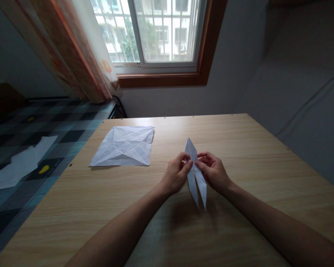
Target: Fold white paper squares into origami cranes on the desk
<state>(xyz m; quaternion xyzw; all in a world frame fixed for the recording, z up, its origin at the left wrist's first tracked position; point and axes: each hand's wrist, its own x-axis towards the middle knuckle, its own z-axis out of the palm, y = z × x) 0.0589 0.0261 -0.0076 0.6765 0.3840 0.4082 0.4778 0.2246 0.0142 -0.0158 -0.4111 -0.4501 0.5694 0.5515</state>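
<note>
Between my two hands is a folded piece of white paper (192,151), long and narrow, with one point facing away from me and two split legs pointing toward me. My left hand (177,171) pinches its left edge at the middle, thumb on top. On the opposite edge, my right hand (213,170) grips it the same way, its thumb close to the left one. The paper appears held just above the table, with a shadow beneath it. Fingers behind the paper are partly hidden.
A creased, unfolded white sheet (128,146) lies on the wooden table (256,155) to the left. Beyond the table's left edge, more white paper (23,163) rests on a checked bed cover (69,141). A barred window (167,37) and a curtain (69,48) are behind.
</note>
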